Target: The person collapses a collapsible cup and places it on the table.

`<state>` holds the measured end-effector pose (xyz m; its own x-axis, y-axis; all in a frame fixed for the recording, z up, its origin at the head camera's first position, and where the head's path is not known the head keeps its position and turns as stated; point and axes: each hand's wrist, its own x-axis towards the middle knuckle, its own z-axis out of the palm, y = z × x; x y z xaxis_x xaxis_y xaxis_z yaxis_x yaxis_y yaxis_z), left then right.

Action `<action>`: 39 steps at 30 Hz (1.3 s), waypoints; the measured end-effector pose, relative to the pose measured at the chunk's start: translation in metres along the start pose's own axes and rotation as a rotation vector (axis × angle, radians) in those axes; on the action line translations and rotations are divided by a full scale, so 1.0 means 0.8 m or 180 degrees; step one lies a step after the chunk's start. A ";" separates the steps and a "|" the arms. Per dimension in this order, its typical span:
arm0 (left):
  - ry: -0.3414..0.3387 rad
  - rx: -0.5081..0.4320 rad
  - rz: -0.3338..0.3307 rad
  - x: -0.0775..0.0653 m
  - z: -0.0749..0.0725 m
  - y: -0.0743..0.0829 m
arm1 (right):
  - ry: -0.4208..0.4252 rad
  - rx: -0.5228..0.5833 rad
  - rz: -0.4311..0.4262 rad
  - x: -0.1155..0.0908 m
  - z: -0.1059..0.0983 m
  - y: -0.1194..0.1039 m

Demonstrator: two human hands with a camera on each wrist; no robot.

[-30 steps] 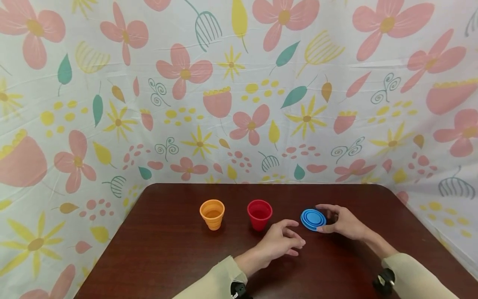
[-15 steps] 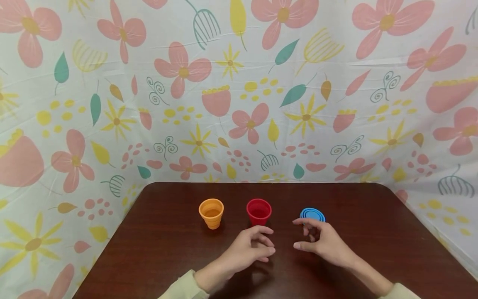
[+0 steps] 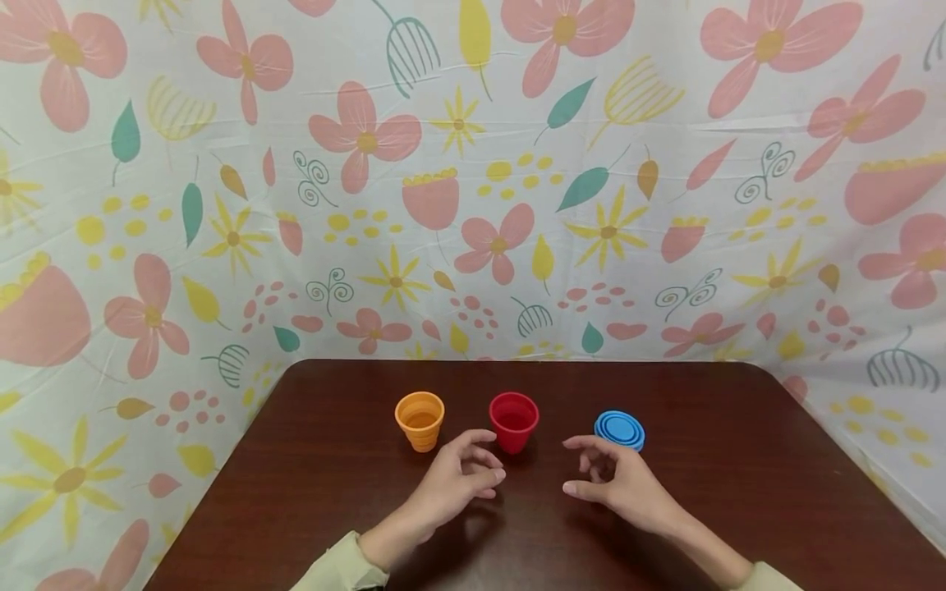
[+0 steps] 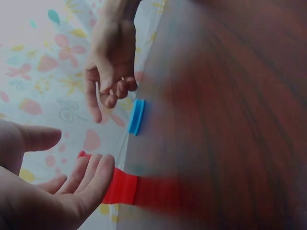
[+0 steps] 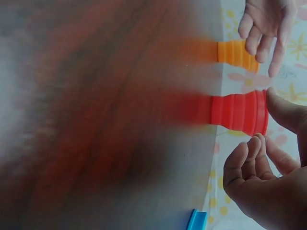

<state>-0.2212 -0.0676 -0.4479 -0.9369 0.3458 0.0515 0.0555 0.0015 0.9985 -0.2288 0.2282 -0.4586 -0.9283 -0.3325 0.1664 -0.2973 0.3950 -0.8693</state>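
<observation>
Ribbed orange cup [image 3: 420, 422], flared red cup [image 3: 513, 422], flat ringed blue disc [image 3: 619, 428]; left grip [image 3: 447, 484], right grip [image 3: 628, 486] both free.

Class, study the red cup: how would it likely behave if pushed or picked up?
The red cup would probably tip if pushed near its rim, since it narrows to a smaller base. Its stepped, ringed wall suggests it may flex under a firm grip. No contents show inside, so it's likely light to lift.
</observation>
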 end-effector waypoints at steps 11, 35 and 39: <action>0.0444 0.0067 -0.0194 0.043 -0.003 -0.013 | 0.0043 0.0089 0.0116 0.041 0.004 -0.005; 0.0286 0.0053 -0.0277 0.070 -0.013 -0.018 | -0.0371 0.0333 0.0050 0.099 0.010 0.011; 0.0239 0.0022 -0.0286 0.071 -0.013 -0.019 | -0.0406 0.0316 -0.0013 0.103 0.009 0.012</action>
<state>-0.2786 -0.0576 -0.4595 -0.9614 0.2727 -0.0365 -0.0277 0.0360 0.9990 -0.3065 0.1989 -0.4568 -0.8894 -0.4425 0.1149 -0.2716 0.3090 -0.9115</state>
